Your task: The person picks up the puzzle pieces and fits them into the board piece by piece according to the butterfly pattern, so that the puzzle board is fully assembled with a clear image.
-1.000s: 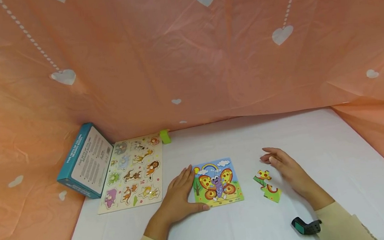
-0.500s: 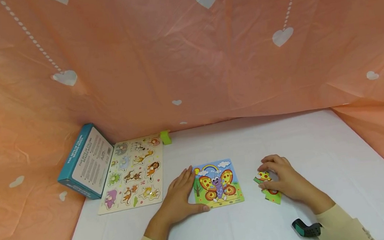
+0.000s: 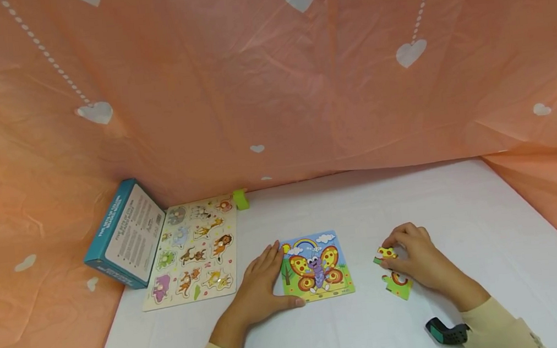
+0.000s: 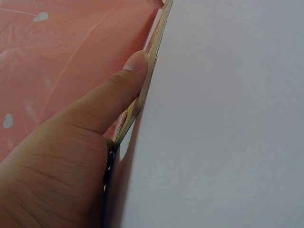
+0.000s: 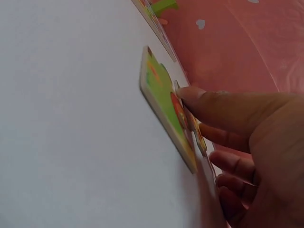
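In the head view, a square butterfly puzzle board (image 3: 316, 267) lies flat on the white table. My left hand (image 3: 261, 294) rests along its left side, fingers extended at the upper corner and the thumb on the lower edge. The left wrist view shows that thumb (image 4: 111, 97) against the board's edge. To the right, my right hand (image 3: 417, 253) pinches a yellow-and-red jigsaw piece (image 3: 387, 252) between thumb and fingers, partly covered by them. Just below it lies a green jigsaw piece (image 3: 399, 286) with part of a red-orange curl, seen larger as the green piece (image 5: 164, 97) in the right wrist view.
A wooden animal peg puzzle (image 3: 196, 253) lies to the left, beside a teal box (image 3: 130, 237) leaning at the cloth backdrop. A small lime-green object (image 3: 241, 199) stands at the peg puzzle's far corner. A black-and-green device (image 3: 446, 331) is near the right sleeve.
My right hand has come down to the jigsaw pieces and now pinches the upper one, which has shifted slightly right. The lower piece has also shifted a little. My left hand stays put.
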The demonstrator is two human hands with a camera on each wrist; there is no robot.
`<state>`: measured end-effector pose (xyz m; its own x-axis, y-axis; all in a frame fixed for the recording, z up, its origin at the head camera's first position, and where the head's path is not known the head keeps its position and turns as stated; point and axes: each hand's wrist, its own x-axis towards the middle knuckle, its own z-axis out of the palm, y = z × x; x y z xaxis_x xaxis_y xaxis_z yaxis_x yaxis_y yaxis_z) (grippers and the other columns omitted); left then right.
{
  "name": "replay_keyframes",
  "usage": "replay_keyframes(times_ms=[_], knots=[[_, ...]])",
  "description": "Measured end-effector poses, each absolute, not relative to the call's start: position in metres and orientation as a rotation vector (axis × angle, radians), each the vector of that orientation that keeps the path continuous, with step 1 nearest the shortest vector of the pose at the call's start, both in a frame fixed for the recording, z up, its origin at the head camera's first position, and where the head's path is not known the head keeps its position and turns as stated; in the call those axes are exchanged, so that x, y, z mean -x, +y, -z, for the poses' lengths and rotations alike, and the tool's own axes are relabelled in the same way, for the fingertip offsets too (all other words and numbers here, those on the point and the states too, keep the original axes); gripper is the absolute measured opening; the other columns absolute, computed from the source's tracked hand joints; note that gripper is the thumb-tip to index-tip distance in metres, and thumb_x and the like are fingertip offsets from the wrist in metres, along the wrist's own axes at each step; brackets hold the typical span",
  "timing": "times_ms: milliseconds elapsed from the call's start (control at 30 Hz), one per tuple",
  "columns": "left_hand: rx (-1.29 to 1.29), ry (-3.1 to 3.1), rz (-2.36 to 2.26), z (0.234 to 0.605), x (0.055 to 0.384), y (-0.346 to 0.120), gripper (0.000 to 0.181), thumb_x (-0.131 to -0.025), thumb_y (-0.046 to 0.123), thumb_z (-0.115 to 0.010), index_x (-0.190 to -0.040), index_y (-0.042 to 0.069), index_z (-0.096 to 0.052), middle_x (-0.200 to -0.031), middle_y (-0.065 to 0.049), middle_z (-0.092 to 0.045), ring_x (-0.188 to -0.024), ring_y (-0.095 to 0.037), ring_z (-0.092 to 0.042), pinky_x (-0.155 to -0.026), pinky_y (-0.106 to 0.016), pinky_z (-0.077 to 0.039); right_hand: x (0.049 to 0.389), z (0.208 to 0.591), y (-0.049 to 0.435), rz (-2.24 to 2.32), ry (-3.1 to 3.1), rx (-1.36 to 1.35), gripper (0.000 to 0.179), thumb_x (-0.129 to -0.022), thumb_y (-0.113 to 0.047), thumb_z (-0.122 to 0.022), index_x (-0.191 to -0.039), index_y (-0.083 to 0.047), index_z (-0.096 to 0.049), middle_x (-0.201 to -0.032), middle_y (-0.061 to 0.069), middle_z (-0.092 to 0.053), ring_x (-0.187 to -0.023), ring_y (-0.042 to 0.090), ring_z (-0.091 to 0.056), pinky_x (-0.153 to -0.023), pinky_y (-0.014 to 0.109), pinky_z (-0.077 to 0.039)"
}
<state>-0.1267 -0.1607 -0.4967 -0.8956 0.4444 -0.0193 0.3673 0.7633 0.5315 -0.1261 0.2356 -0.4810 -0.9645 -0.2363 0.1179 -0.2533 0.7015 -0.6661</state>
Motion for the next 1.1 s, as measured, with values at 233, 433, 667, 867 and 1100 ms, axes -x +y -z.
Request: replay_keyframes(times_ms=[233, 433, 667, 867, 1100], knots=[[-0.654, 2.817, -0.791, 0.496, 0.127, -0.16, 0.129, -0.08, 0.08, -0.079, -0.171, 0.003, -0.03, -0.181, -0.006, -0.012, -0.166, -0.028, -0.007, -0.13, -0.057, -0.011, 0.127, 0.483, 0.236, -1.29, -2.806, -0.492, 0.027, -0.093, -0.011, -0.088, -0.113, -0.008, -0.071, -0.117, 0.006, -0.06, -0.106, 0.028, -0.056, -0.088, 0.043, -0.051], [-0.653, 2.817, -0.786, 0.497, 0.127, -0.161, 0.129, -0.08, 0.08, -0.079, -0.171, 0.003, -0.03, -0.181, -0.006, -0.012, -0.166, -0.029, -0.008, -0.13, -0.057, -0.011, 0.128, 0.479, 0.232, -1.441, -2.759, -0.384, 0.032, -0.097, -0.01, -0.084, -0.125, -0.004, -0.069, -0.094, 0.002, -0.058, -0.079, 0.017, -0.052, -0.067, 0.028, -0.046], [-0.652, 2.814, -0.803, 0.495, 0.127, -0.16, 0.129, -0.08, 0.08, -0.08, -0.171, 0.003, -0.031, -0.181, -0.006, -0.012, -0.166, -0.029, -0.008, -0.13, -0.057, -0.01, 0.125, 0.479, 0.224, -1.682, -2.707, -0.284, 0.017, -0.103, -0.01, -0.077, -0.119, -0.006, -0.074, -0.082, 0.004, -0.061, -0.072, 0.019, -0.057, -0.06, 0.028, -0.049], [-0.651, 2.808, -0.805, 0.495, 0.127, -0.16, 0.128, -0.08, 0.079, -0.081, -0.171, 0.003, -0.03, -0.181, -0.006, -0.012, -0.166, -0.029, -0.007, -0.13, -0.056, -0.01, 0.122, 0.478, 0.21, -2.069, -2.493, -0.244, 0.022, -0.103, 0.006, -0.068, -0.124, 0.007, -0.062, -0.101, 0.017, -0.066, -0.083, 0.022, -0.073, -0.069, 0.033, -0.064], [-0.649, 2.811, -0.792, 0.497, 0.127, -0.161, 0.128, -0.08, 0.078, -0.081, -0.171, 0.004, -0.03, -0.181, -0.005, -0.011, -0.166, -0.027, -0.007, -0.13, -0.056, -0.01, 0.117, 0.479, 0.19, -2.239, -2.422, -0.292, 0.019, -0.106, 0.006, -0.064, -0.123, 0.011, -0.058, -0.102, 0.019, -0.065, -0.087, 0.024, -0.077, -0.073, 0.031, -0.065]])
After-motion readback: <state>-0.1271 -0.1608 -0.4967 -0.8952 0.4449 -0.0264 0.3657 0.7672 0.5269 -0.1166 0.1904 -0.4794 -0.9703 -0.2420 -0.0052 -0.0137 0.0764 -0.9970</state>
